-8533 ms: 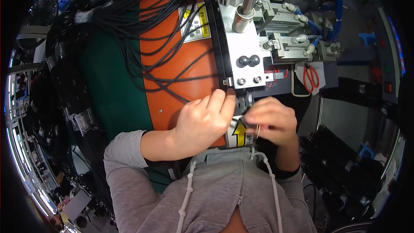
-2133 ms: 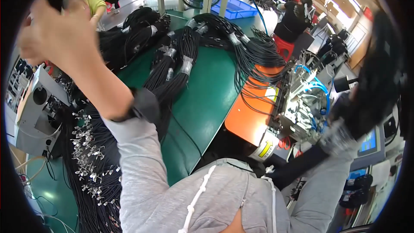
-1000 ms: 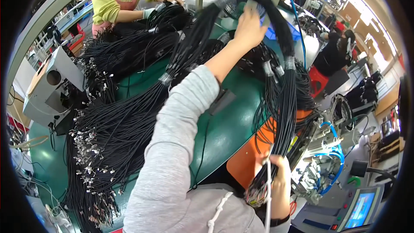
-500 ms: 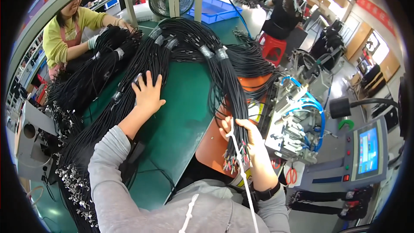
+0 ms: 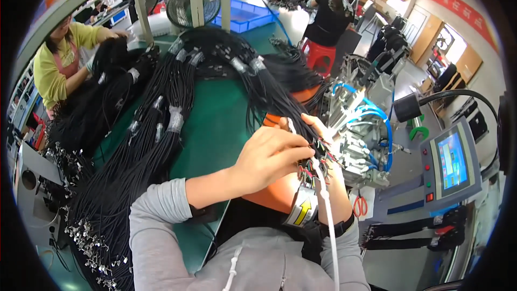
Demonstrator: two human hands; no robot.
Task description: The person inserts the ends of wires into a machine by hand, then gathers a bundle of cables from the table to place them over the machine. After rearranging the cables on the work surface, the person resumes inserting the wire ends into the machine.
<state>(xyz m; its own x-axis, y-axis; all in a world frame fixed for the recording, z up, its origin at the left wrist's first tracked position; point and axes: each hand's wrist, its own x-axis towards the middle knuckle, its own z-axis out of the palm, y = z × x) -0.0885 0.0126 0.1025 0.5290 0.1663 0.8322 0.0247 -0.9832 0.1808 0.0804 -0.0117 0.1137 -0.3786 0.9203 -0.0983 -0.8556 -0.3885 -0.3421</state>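
Black cable, one taped bundle, is the thing at your hands: it comes off the green bench from the far edge and runs down toward the near right corner, so its long axis slants from far left to near right. Your right hand is wrapped around it just above its stripped coloured ends, thumb on the right side, fingers showing on the left. The ends stick out toward your body, over the orange panel at the bench's right edge.

Your left hand comes in from the left, across the bundle's axis, fingers bent and drawn together, tips right at the ends. Whether it pinches a strand, can't tell; the fingers and white drawstring hide that. So the right hand is nearer the bundle's body, the left nearer its tips, and the ends lie just right of the left fingertips.

Around: more black bundles along the bench's left edge, a blue tray at the far edge, a machine with blue hoses past the right edge, red-handled scissors near it.
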